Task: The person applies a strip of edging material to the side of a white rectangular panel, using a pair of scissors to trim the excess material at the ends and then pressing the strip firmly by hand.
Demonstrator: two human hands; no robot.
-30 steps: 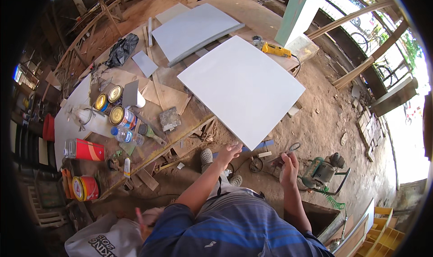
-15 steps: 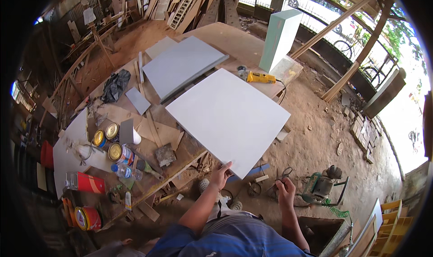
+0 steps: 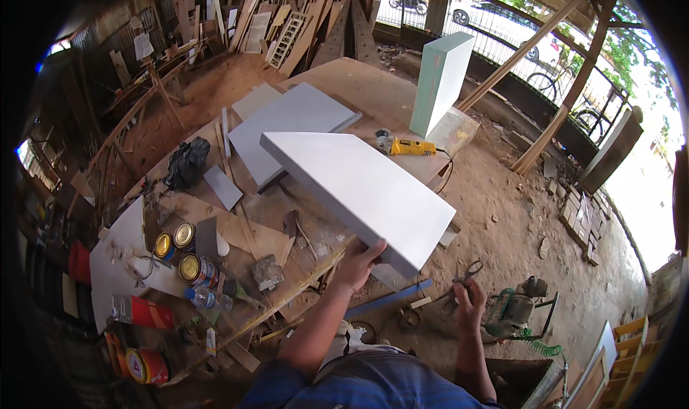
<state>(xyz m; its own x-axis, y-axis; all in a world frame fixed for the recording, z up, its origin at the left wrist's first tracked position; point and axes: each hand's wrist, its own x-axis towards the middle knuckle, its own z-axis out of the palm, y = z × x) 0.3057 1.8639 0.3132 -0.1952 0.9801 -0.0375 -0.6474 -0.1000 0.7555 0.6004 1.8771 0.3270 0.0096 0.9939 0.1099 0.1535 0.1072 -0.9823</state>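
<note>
A white rectangular panel point(image 3: 366, 193) tilts above the workbench, its grey side edge facing me. My left hand point(image 3: 355, 265) is closed on its near edge, with the thumb on the upper face. To the right, over the dirt floor, my right hand point(image 3: 469, 298) is closed on a pair of scissors point(image 3: 474, 267). One ring handle sticks out above the fingers; the rest is partly hidden. Behind the raised panel, a grey flat panel point(image 3: 287, 125) lies on the workbench point(image 3: 337, 78). A yellow angle grinder point(image 3: 410, 147) rests close to the panel's far right edge.
A pale green-edged block point(image 3: 438, 86) stands upright at the bench's far right. Paint cans point(image 3: 190, 269), a plastic bottle point(image 3: 202, 296) and a red container point(image 3: 147, 312) crowd the left side. A small compressor point(image 3: 517, 305) sits on the floor right of my right hand.
The white panel has tipped, so its thick side edge now shows, and my left hand has shifted up slightly with it. My right hand has moved a little to the right with the scissors.
</note>
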